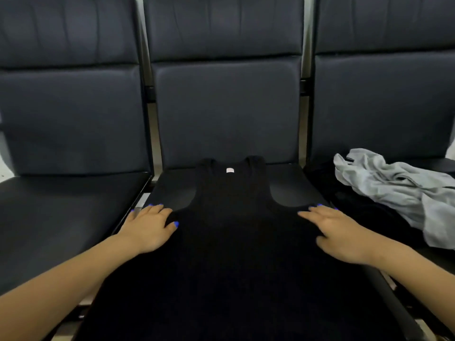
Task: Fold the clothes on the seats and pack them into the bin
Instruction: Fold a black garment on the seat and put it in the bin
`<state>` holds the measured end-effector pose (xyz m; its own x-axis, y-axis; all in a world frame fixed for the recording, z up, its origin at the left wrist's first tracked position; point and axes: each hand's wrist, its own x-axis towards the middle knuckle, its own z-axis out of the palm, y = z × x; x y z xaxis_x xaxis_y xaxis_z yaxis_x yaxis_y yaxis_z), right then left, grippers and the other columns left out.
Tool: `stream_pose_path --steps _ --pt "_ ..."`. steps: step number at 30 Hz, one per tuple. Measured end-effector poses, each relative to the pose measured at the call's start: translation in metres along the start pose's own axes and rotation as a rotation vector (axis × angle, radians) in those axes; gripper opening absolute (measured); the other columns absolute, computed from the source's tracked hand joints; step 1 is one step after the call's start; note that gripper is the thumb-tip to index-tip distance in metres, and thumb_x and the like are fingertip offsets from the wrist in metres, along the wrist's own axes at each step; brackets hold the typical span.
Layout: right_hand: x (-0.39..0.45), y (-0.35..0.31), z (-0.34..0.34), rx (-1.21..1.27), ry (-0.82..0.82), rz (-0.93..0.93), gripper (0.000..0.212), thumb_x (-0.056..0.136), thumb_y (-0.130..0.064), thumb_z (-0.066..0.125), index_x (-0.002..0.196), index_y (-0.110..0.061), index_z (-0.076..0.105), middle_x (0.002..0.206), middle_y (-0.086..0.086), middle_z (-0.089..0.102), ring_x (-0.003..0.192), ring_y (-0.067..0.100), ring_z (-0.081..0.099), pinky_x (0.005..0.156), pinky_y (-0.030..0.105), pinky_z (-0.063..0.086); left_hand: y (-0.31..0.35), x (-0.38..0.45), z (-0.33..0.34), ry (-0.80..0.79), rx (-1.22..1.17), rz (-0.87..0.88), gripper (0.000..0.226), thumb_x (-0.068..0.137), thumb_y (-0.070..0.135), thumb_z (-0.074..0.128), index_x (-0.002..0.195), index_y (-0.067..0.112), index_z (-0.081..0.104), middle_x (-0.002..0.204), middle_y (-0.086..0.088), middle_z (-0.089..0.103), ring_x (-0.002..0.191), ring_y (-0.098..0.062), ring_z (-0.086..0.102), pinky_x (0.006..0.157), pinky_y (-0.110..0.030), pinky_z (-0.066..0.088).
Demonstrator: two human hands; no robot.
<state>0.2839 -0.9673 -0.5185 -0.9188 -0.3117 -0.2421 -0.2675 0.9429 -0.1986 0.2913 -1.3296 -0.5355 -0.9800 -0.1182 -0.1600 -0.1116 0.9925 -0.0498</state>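
- a black tank top lies spread flat on the middle seat, straps pointing toward the seat back, hem running off the near edge toward the person.
- the left hand rests palm down on the top's left edge just below the armhole; the fingers are nearly straight and spread, the thumb lies on the cloth, and nothing is gripped.
- the right hand lies flat on the opposite edge, below the other armhole, fingers straight and pointing inward and away; it presses on the cloth without holding it.
- between the two hands stretches the chest of the tank top; beyond the fingertips, at the neckline, sits a small pale label.
- outward from the right hand, on the neighbouring seat, a crumpled grey garment lies on top of a dark garment; the dark one reaches close to the right hand's fingertips, though i cannot tell if they touch.
- outward from the left hand lies the left seat.
- both hands have blue-painted nails.
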Motion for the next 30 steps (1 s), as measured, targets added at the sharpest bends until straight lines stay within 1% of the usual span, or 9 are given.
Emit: stream_pose_path --steps 4,8,11,13,16,18,21,27,30 --pt "0.058 -0.024 -0.005 0.372 0.027 -0.058 0.056 0.095 -0.004 0.046 0.146 -0.023 0.032 0.151 0.003 0.032 0.13 0.015 0.041 0.096 0.017 0.037 0.014 0.048 0.0 0.042 -0.202 -0.012 0.058 0.099 0.045 0.036 0.15 0.02 0.024 0.156 -0.001 0.025 0.142 -0.022 0.025 0.115 -0.043 0.022" --pt "0.136 -0.027 -0.002 0.21 0.238 0.066 0.057 0.096 -0.012 0.044 0.149 -0.022 0.025 0.144 0.004 0.04 0.133 0.024 0.038 0.112 0.038 0.023 0.03 0.105 0.011 0.112 -0.289 -0.006 0.054 0.101 0.037 0.038 0.15 0.02 0.023 0.155 -0.001 0.027 0.14 -0.023 0.028 0.113 -0.043 0.025" --pt "0.196 -0.023 -0.011 0.066 0.363 0.178 0.053 0.095 -0.016 0.043 0.146 -0.019 0.03 0.14 0.008 0.044 0.129 0.031 0.041 0.109 0.048 0.026 0.038 0.155 0.013 0.239 -0.245 -0.041 0.047 0.101 0.03 0.037 0.146 0.021 0.03 0.146 -0.001 0.04 0.133 -0.025 0.036 0.106 -0.044 0.029" --pt "0.233 -0.019 -0.018 0.143 0.399 0.207 0.045 0.096 -0.02 0.044 0.14 -0.015 0.039 0.137 0.011 0.048 0.126 0.033 0.043 0.104 0.045 0.031 0.04 0.184 0.012 0.318 -0.256 -0.067 0.044 0.101 0.026 0.038 0.144 0.02 0.035 0.14 -0.002 0.046 0.128 -0.027 0.039 0.103 -0.043 0.031" --pt "0.287 -0.012 -0.023 0.514 0.42 0.275 0.041 0.093 -0.019 0.052 0.133 -0.011 0.048 0.132 0.013 0.054 0.122 0.033 0.049 0.099 0.037 0.038 0.037 0.228 0.012 0.361 -0.381 -0.029 0.04 0.099 0.018 0.045 0.138 0.015 0.044 0.131 -0.008 0.049 0.123 -0.029 0.043 0.101 -0.039 0.036" --pt "0.312 -0.009 -0.024 0.667 0.417 0.358 0.038 0.088 -0.028 0.06 0.118 -0.006 0.055 0.117 0.014 0.059 0.113 0.034 0.055 0.09 0.036 0.043 0.034 0.251 0.008 0.373 -0.491 -0.003 0.038 0.095 0.015 0.053 0.133 0.012 0.049 0.125 -0.012 0.048 0.117 -0.028 0.049 0.101 -0.036 0.039" --pt "0.33 -0.007 -0.029 0.604 0.339 0.406 0.036 0.079 -0.035 0.072 0.082 -0.006 0.052 0.097 0.01 0.055 0.1 0.033 0.058 0.085 0.036 0.045 0.032 0.274 -0.001 0.342 -0.506 -0.014 0.033 0.09 0.023 0.063 0.12 0.013 0.054 0.123 -0.012 0.042 0.111 -0.028 0.049 0.097 -0.038 0.041" --pt "0.335 -0.008 -0.045 0.685 0.296 0.327 0.054 0.08 -0.022 0.075 0.126 -0.001 0.055 0.12 0.014 0.059 0.111 0.034 0.055 0.094 0.038 0.046 0.03 0.278 -0.015 0.291 -0.262 -0.054 0.013 0.094 0.033 0.056 0.088 0.024 0.049 0.104 0.001 0.039 0.109 -0.025 0.042 0.09 -0.035 0.031" --pt "0.319 -0.012 -0.054 0.825 0.345 0.255 0.044 0.082 -0.017 0.073 0.122 -0.011 0.056 0.083 0.005 0.053 0.071 0.02 0.048 0.06 0.029 0.041 0.021 0.271 -0.022 0.374 -0.449 -0.085 0.027 0.096 0.025 0.053 0.074 0.027 0.039 0.082 0.004 0.05 0.095 -0.021 0.047 0.084 -0.034 0.025"
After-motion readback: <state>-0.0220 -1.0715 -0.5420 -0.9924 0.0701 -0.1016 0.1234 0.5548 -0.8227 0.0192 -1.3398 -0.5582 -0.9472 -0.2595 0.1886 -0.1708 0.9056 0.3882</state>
